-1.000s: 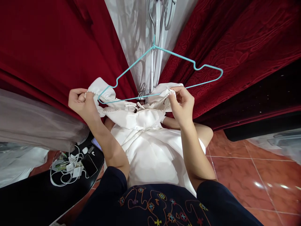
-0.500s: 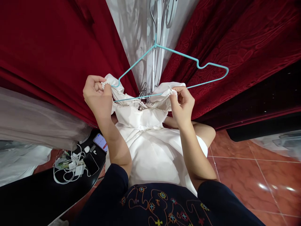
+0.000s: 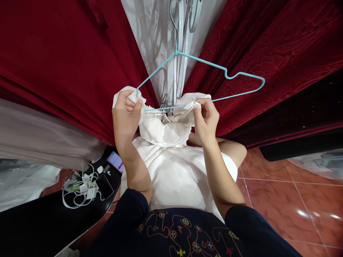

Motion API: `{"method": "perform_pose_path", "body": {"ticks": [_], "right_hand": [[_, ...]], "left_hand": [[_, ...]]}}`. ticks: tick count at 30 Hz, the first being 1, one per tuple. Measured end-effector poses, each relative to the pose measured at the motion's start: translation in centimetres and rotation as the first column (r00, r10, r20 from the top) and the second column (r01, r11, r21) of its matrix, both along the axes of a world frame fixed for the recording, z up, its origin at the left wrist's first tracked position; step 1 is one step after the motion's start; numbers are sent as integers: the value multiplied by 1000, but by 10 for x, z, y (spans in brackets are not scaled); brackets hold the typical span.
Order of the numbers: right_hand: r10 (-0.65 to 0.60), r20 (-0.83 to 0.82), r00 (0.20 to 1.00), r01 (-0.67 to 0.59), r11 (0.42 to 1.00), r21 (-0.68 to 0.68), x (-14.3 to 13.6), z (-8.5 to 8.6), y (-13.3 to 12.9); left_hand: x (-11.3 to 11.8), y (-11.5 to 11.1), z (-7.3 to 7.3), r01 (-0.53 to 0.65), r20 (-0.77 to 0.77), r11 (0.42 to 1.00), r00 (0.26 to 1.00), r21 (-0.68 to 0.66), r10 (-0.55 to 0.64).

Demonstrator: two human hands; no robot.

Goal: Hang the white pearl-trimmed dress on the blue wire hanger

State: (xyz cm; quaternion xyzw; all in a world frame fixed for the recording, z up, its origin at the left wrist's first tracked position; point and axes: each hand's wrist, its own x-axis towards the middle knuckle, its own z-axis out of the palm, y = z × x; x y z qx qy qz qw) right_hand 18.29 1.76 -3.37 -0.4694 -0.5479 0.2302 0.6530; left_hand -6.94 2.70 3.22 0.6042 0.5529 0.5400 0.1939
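A white dress (image 3: 177, 171) with a pearl-trimmed neckline lies over my lap, its bodice raised in front of me. My left hand (image 3: 126, 114) pinches the puffed left shoulder, around the left end of a light-blue wire hanger (image 3: 200, 58). At the other shoulder, my right hand (image 3: 206, 116) grips the pearl-edged strap between thumb and fingers. The hanger's notched right end sticks out past that shoulder, outside the dress. Its lower bar passes behind the neckline, and its hook points up towards the white rack. Fabric hides part of the hanger's left tip.
Dark red drapes (image 3: 64, 64) hang left and right of a white metal stand (image 3: 175, 76). On the black bench (image 3: 34, 221) at left are a lit phone (image 3: 115, 161), a dark phone (image 3: 104, 186), earbuds and tangled white cables (image 3: 77, 203). Red tiles (image 3: 278, 200) cover the floor.
My left hand has moved right and inward with the left shoulder of the dress, now drawn further over the hanger's left end. My right hand has shifted only slightly.
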Motion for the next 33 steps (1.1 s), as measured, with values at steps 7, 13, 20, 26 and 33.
{"method": "perform_pose_path", "body": {"ticks": [7, 13, 20, 26, 33], "right_hand": [[-16, 54, 998, 15, 1000, 22, 6, -4, 5], [-21, 18, 1000, 20, 1000, 21, 0, -5, 4], [-31, 27, 999, 29, 999, 45, -3, -5, 4], [27, -7, 1000, -27, 1000, 7, -3, 1, -1], [-190, -119, 975, 196, 980, 41, 3, -33, -16]], "left_hand": [[13, -19, -15, 113, 238, 993, 964, 28, -116], [33, -9, -31, 319, 272, 907, 930, -275, -245], [71, 4, -41, 500, 809, 832, 578, -241, -113], [92, -10, -36, 332, 933, 943, 344, -18, -103], [95, -13, -34, 155, 869, 984, 471, 88, -152]]}}
